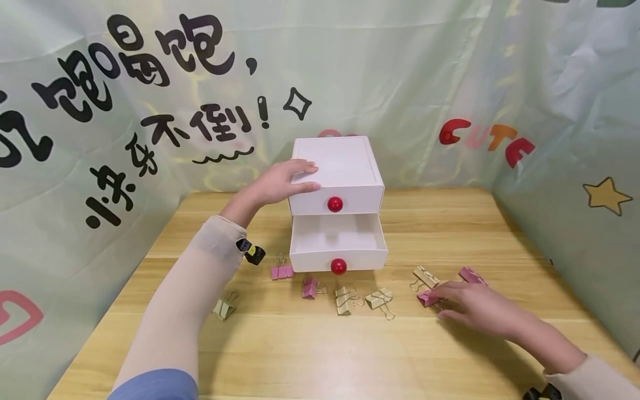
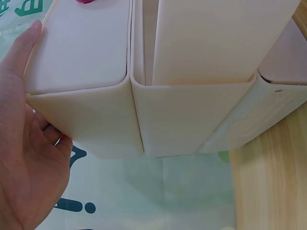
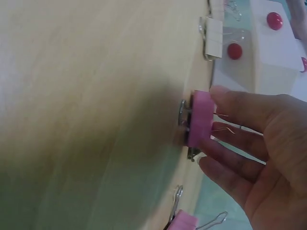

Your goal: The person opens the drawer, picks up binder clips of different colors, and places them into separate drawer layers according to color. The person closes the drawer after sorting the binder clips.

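Observation:
My left hand [image 1: 282,180] rests on the upper left of a small white drawer cabinet [image 1: 345,158], fingers over its top and thumb near the front edge. Beneath, the lower drawer [image 1: 312,261] with its red knob [image 1: 338,266] is pulled out, its inside floor showing. At the right, my right hand [image 1: 480,308] reaches over a pink binder clip [image 3: 200,117]. In the right wrist view, the thumb and fingertips are right at the two ends of this clip, with the fingers only slightly bent. A cream binder clip [image 1: 426,276] lies just behind it.
Another pink clip [image 1: 472,275] lies beyond the right hand. Before the cabinet are two pink clips [image 1: 310,288] and two cream clips [image 1: 342,300]. One more cream clip [image 1: 225,308] lies beside the left forearm. A printed cloth [image 1: 400,66] surrounds the wooden table [image 1: 320,355].

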Available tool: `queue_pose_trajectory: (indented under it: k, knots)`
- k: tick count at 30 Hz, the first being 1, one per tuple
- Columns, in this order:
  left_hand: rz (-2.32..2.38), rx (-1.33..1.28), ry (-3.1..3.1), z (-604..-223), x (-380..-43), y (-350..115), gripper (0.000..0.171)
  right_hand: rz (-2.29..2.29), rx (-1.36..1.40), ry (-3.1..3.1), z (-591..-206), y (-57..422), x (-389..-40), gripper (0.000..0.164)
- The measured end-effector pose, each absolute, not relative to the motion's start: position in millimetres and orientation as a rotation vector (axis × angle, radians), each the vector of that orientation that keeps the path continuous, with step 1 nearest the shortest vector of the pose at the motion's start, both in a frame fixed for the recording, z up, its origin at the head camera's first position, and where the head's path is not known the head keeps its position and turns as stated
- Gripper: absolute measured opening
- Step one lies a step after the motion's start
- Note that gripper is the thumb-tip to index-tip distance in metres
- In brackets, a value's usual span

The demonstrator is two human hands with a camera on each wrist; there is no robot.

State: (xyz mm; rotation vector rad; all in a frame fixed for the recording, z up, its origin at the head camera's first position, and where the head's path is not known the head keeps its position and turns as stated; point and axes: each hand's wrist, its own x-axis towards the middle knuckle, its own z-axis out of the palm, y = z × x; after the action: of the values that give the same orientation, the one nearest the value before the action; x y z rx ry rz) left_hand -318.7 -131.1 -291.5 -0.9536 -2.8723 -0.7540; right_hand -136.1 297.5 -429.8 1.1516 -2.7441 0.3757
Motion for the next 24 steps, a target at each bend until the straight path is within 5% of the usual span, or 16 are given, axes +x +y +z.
queue_pose_trajectory:
  k: [24]
  knots:
    - [-0.796, -0.936, -2.870, -293, -319, -132, 0.070, 0.234, 1.123, -2.535, -443, 302, -158, 0.027]
